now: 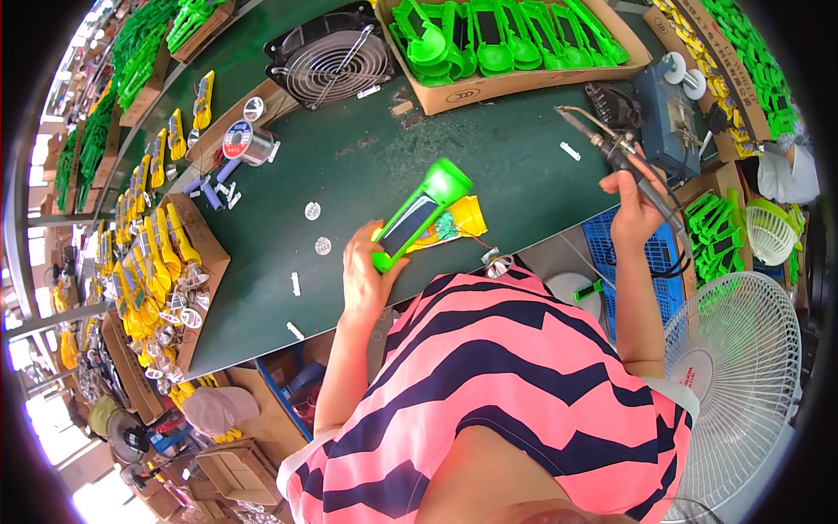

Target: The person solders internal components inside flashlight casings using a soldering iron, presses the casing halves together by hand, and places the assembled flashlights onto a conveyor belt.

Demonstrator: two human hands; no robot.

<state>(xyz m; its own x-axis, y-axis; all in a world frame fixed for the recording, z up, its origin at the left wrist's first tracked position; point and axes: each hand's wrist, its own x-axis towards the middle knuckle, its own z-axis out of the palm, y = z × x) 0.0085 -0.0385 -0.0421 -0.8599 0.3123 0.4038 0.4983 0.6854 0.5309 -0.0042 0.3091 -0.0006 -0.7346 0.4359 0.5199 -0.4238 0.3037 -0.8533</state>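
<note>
My left hand (363, 278) is closed around the narrow end of a bright green flashlight housing (447, 181) with a dark rectangular panel, held tilted above the table's near edge. Partly behind it lies a yellow flashlight shell (469, 215) with a small green circuit board (446, 229). Thin wires run from there to a shiny lamp reflector (497, 264) at the table edge; whether my left hand also touches the yellow shell is hidden. On the right, my right hand (635, 214) grips a soldering iron (621, 157), its tip pointing up and left, apart from the flashlight parts.
A carton (476, 98) of green housings stands at the back, beside a black cooling fan (336, 63). A solder spool (250, 145) sits left; a blue soldering station (665, 118) is right. Yellow flashlights (144, 284) crowd the left edge. A white fan (733, 375) stands beside me.
</note>
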